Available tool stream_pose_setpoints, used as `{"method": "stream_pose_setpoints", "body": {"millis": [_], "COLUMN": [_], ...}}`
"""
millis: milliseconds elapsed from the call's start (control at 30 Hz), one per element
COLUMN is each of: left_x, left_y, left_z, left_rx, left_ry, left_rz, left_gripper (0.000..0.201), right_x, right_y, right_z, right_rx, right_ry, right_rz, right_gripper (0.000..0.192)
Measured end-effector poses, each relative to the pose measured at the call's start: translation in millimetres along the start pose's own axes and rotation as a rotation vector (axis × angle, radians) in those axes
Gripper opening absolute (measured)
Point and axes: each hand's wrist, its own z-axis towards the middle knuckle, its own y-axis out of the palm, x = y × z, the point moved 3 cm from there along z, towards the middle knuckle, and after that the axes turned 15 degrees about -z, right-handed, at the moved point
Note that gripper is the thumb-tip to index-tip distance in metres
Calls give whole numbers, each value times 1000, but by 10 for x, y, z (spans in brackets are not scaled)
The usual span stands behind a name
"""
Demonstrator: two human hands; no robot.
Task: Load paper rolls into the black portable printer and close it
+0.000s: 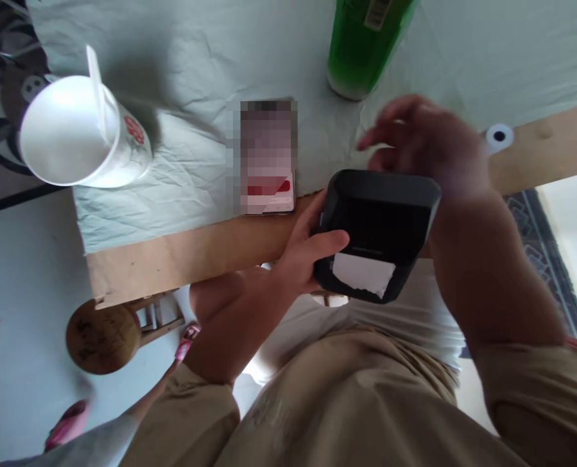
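Note:
My left hand (305, 256) is wrapped round the left side of a black receipt printer (380, 224), thumb lying on its upper face. A torn white slip of paper (364, 272) shows on the printer's near part. The printer is held up over the table's front edge. Just beyond its far right corner is my right hand (424, 143), smeared by motion, with fingers apart and nothing visible in them. Right of that hand, a small white paper roll (500, 138) with a dark core rests at the table edge. A phone (268, 155), partly pixelated, lies left of the printer.
A white tub (133, 152) with a white spoon (96, 91) stands at the table's left. At the back is a green bottle (361, 52). Pale cloth (186, 58) covers the wooden table (181, 259). A round wooden stool (102, 337) and another person's leg (147, 402) are below left.

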Motion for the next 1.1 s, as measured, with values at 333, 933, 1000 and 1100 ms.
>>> {"method": "stream_pose_setpoints", "body": {"millis": [333,933,1000,1100], "left_x": [22,-8,1,12], "left_y": [0,79,80,73], "left_z": [-14,34,26,27], "left_rx": [9,182,183,190], "left_ry": [-12,83,113,122], "left_rz": [-39,-187,-164,-146], "left_gripper": [74,17,17,17], "right_x": [-379,-155,-165,-194], "right_y": [348,-122,-122,-123], "right_z": [431,-994,-1008,-1060], "right_rx": [-121,77,63,90], "right_ry": [168,-367,-384,-364], "right_rz": [60,-436,-512,-584], "right_gripper": [32,80,78,76]}}
